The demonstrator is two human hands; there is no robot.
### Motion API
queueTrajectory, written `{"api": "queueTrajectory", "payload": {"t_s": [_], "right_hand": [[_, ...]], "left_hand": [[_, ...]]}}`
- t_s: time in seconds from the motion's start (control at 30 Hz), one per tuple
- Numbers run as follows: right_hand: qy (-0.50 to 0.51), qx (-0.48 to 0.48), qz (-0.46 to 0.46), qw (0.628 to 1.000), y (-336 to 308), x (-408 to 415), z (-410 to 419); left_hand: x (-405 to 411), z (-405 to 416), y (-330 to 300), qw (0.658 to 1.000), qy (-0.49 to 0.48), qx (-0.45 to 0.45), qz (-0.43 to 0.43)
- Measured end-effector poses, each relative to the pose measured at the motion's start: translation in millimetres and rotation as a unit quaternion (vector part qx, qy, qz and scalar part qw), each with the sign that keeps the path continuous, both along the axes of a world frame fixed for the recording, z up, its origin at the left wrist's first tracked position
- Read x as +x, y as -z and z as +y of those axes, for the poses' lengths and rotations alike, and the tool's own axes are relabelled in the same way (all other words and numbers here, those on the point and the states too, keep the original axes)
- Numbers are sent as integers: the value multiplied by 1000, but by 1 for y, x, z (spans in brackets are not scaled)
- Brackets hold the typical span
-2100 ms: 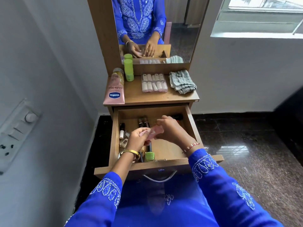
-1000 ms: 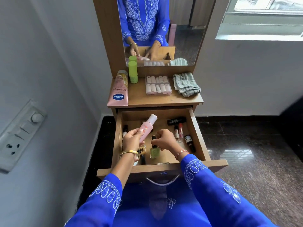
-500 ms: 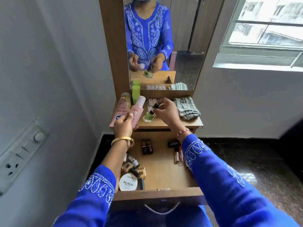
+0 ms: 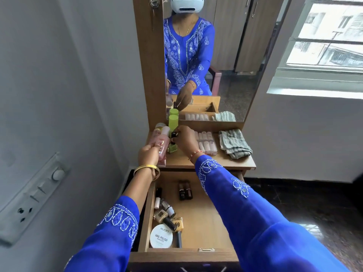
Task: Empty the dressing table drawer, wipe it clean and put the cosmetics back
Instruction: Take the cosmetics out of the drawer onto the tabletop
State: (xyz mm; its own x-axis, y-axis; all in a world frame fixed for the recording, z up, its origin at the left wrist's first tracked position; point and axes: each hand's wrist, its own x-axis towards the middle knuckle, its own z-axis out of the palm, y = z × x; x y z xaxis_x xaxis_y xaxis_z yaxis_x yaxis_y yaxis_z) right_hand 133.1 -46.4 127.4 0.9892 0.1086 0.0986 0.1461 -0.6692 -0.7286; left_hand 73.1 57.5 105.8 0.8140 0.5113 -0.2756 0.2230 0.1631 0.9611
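Both arms reach forward in blue sleeves with white stitching. The left hand has a gold bangle on its wrist, and its fingers are curled in a tight grip round a pink bottle. The right hand is just beside it, a thin band on its wrist, fingertips pinching the black cap of a small green bottle.

pink bottle, green nail polish, grey striped cloth
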Motion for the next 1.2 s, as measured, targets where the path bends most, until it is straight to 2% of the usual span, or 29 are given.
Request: {"api": "queueTrajectory", "payload": {"t_s": [0.23,0.33,0.47,0.57,0.67,0.8,1.0,1.2], "right_hand": [[17,22,-14,999,-2,2,0],[29,151,-42,987,-18,-3,-5],[-34,357,59,932,-43,-7,-21],[-47,423,102,899,-49,-7,-49],[41,487,98,867,-42,-2,-80],[174,499,104,843,-20,6,-108],[194,493,147,836,8,21,-107],[209,450,146,856,20,43,-98]], "left_hand": [[-4,0,-1,999,-7,-29,-26],[-7,-4,-10,999,-4,-7,-49],[-10,-17,-29,995,36,14,-96],[-5,-33,-37,990,52,57,-114],[3,-49,-35,989,57,86,-104],[13,-68,-23,987,112,98,-60],[27,-87,-14,984,166,70,-15],[38,-83,-6,984,169,49,5]]}}
